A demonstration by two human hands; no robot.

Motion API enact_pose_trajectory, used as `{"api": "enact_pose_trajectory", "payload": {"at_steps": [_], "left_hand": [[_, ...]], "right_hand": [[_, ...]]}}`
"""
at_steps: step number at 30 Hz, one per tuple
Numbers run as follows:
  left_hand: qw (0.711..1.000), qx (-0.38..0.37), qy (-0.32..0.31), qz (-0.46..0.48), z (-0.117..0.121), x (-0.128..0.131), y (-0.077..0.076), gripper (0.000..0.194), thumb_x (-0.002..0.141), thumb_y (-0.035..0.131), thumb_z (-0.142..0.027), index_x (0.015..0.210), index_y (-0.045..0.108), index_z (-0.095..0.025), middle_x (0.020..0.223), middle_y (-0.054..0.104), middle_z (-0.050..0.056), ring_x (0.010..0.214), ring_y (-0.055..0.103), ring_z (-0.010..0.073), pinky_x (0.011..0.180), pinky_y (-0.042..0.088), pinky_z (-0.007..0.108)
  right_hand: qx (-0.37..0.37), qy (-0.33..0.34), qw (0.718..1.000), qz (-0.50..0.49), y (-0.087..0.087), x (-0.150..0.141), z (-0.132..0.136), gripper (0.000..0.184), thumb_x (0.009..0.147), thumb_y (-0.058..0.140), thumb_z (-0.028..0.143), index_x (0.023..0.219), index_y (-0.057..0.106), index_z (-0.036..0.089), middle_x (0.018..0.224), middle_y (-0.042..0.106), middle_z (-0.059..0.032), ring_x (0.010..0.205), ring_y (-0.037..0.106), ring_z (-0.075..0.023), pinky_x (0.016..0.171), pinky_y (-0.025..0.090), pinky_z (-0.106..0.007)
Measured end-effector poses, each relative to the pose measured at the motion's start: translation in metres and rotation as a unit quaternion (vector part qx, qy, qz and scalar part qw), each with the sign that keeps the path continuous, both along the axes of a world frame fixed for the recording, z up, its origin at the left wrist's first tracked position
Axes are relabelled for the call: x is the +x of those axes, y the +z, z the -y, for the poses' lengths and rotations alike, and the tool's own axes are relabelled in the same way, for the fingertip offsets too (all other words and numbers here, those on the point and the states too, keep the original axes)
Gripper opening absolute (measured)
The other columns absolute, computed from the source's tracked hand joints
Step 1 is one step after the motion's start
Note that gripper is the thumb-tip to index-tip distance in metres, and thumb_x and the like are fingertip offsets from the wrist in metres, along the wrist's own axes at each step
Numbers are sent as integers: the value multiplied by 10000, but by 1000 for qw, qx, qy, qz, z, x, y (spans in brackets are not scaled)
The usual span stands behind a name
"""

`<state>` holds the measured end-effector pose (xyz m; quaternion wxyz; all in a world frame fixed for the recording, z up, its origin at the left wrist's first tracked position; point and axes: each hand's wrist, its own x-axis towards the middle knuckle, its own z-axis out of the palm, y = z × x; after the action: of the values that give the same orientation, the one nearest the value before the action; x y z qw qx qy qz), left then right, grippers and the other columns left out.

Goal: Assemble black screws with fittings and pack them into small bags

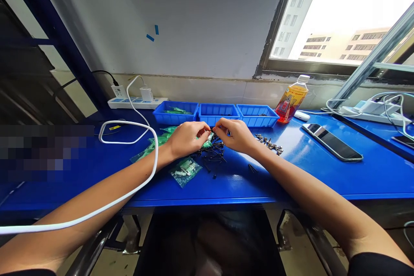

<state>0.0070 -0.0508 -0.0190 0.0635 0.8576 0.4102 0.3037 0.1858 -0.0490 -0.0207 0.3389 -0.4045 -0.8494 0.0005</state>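
Observation:
My left hand [190, 138] and my right hand [235, 134] meet fingertip to fingertip above the blue table, just in front of the bins. Both are pinched closed around a small dark piece [212, 129], possibly a screw, mostly hidden by the fingers. Under them lies a loose pile of black screws [213, 153]. Green-tinted plastic packets [152, 146] spread beneath and left of my left hand. A clear bag with white plugs [186, 171] rests nearer the table's front edge. To the right of my right hand is a cluster of small metal fittings [270, 143].
Three blue bins [219, 112] line the back; the left one contains green packets. A drink bottle [291, 99] and a phone [333, 142] are at right. A white cable [155, 151] loops across my left forearm from a power strip [137, 103].

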Motion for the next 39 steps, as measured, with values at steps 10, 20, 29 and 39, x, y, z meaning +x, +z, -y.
{"api": "enact_pose_trajectory", "payload": {"at_steps": [10,20,29,39], "left_hand": [[1000,-16,1,-4,0,1,-1,285,821,406,-305,807,652,-163,758,695,37,689,619,168,599,413,250],[999,-24,4,24,1,1,-1,242,808,454,-359,855,597,-169,667,647,5,618,597,152,560,394,242],[1000,-4,-2,16,0,1,-2,261,831,394,-302,711,587,-173,635,621,7,582,543,136,558,368,236],[999,-41,12,15,1,2,-1,255,796,487,-373,936,586,-184,668,646,-4,609,596,154,558,397,244]], "right_hand": [[0,6,1000,28,0,1,-1,82,822,495,168,849,572,170,652,615,5,573,522,-97,555,322,-196],[-14,-21,998,54,0,0,-3,128,876,443,205,840,558,161,664,620,-24,558,513,-113,541,298,-215],[-40,8,998,52,2,-2,3,141,833,478,168,970,512,169,638,592,20,535,497,-105,538,308,-202],[-21,-26,997,70,1,-3,2,161,880,421,218,824,563,165,671,630,-29,579,529,-122,548,303,-214]]}}
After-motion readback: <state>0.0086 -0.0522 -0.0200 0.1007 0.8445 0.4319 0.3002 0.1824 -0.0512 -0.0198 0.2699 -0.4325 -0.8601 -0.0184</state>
